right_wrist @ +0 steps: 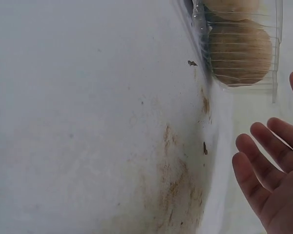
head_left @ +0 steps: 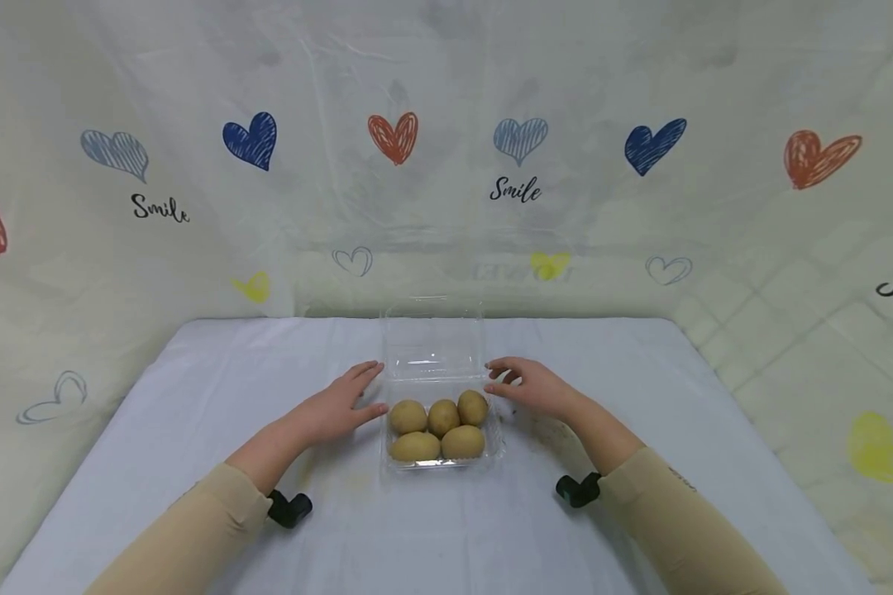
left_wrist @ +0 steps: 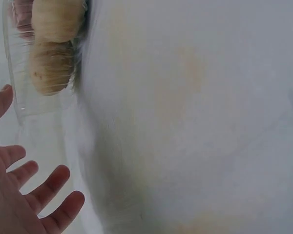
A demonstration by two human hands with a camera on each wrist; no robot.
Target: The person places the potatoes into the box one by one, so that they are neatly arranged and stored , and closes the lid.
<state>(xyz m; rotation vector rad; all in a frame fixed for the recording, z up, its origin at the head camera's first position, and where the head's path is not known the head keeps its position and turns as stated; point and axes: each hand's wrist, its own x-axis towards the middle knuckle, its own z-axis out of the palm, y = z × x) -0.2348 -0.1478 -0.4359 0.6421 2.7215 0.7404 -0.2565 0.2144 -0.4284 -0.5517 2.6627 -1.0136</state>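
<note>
A clear plastic clamshell box (head_left: 437,465) stands mid-table with its lid (head_left: 433,340) raised at the back. Several yellow-brown potatoes (head_left: 415,447) lie inside in two rows. At the box's left side is my left hand (head_left: 338,406), fingers spread and relaxed, thumb tip right at the box edge. My right hand (head_left: 533,388) hovers by the right side near the hinge, its fingers loosely bent and nothing in them. In the left wrist view a potato (left_wrist: 51,68) shows through the ribbed wall; the right wrist view has another potato (right_wrist: 240,53) behind the plastic.
A white cloth (head_left: 327,529) covers the table. Brown dirt smears and crumbs (right_wrist: 171,187) mark it to the right of the box. Behind the table hangs a pale sheet (head_left: 446,49) printed with hearts. Black wrist devices (head_left: 290,510) sit below both sleeves.
</note>
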